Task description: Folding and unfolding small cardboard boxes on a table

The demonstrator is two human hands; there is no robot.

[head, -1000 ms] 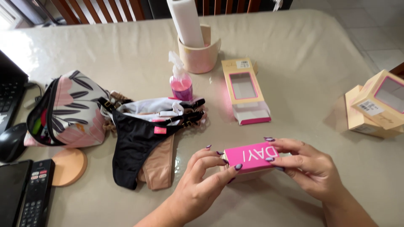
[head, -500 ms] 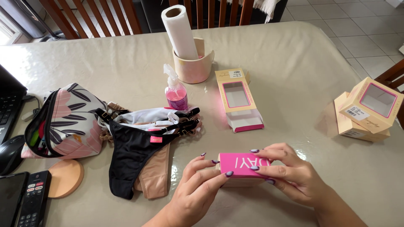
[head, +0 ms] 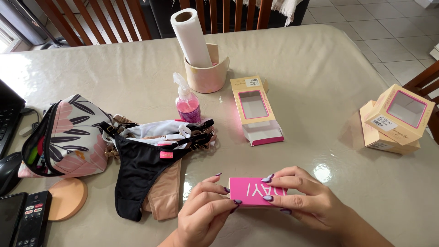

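Low in the frame, just right of centre, the left hand (head: 206, 215) and right hand (head: 304, 201) pinch the ends of a small pink box (head: 251, 192), its long axis lying left-right and its pink face up. Risk: a fingertip grip could slip, dropping it onto the table (head: 320, 68). Beyond it lies an open windowed carton (head: 254, 110), well apart.

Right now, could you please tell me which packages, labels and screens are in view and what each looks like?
Pink-topped rectangular cardboard box: held by left hand and right hand.
Open cream window box: table centre, pink-trimmed.
Two stacked cream boxes: right edge, white sticker labels.
Dark phone screen: bottom left.
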